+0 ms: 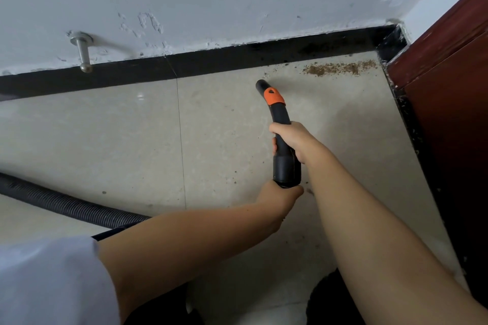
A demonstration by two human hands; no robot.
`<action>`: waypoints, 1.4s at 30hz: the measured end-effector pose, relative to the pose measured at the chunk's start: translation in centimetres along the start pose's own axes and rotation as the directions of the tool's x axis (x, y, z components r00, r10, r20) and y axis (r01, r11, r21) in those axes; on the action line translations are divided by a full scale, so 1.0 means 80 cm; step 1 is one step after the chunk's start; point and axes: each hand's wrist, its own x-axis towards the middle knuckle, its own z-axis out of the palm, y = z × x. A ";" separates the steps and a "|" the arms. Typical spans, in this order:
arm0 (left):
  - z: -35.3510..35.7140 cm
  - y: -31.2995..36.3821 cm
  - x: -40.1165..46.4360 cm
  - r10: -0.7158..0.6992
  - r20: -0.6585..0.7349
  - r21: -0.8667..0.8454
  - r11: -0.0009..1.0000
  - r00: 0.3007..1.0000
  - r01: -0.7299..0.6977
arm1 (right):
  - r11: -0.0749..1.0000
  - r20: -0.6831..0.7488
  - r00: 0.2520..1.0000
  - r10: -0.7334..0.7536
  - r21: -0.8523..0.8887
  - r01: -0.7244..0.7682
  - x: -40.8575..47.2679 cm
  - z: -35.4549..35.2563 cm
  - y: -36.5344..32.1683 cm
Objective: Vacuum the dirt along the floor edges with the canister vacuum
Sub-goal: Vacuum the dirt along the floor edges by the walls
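A black curved vacuum nozzle handle (280, 116) with an orange band (273, 96) points at the black skirting. Its open tip (261, 85) hovers just short of the wall edge. My right hand (290, 140) grips the handle at its middle. My left hand (280, 199) holds the hose end just under the handle's thick black collar (286, 170). A strip of brown dirt (335, 69) lies along the skirting to the right of the tip, near the corner. The ribbed black hose (66, 203) runs off to the left across the floor.
Beige floor tiles (105, 140) meet a black skirting board (211, 63) under a scuffed white wall. A metal door stopper (83, 51) sticks out of the wall at the left. A dark red door frame (449, 87) closes the right side. Small specks dot the floor.
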 end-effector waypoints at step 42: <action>-0.023 0.036 0.038 -0.013 -0.004 0.034 0.999 1.000 0.013 | 0.980 -0.202 0.979 -0.009 0.193 0.048 0.034 -0.005 -0.019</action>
